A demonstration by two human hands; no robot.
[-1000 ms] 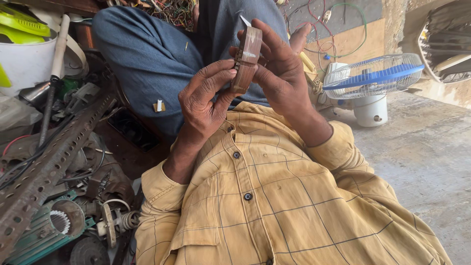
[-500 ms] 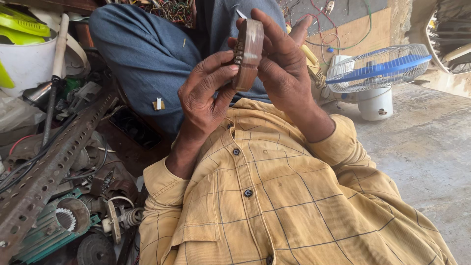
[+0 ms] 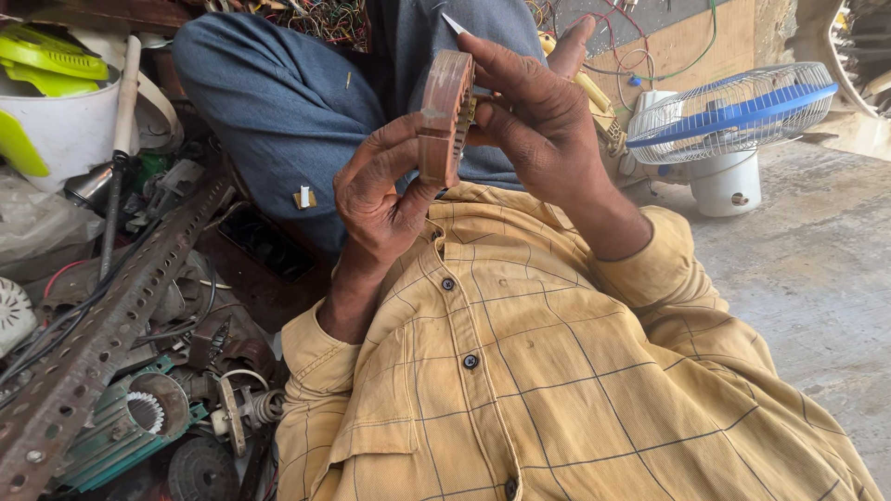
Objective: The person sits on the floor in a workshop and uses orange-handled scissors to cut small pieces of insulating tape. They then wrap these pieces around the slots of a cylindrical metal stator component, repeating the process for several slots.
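A rusty-brown motor stator ring, flat and laminated with small teeth along its inner rim, is held edge-on to the camera above the chest of the yellow checked shirt, its long axis standing nearly upright with a slight lean to the right at the top. The left hand is curled about its lower left edge, thumb and fingers pinching it. The right hand closes on the right side, fingers bent over the top; a thin pale strip pokes up there.
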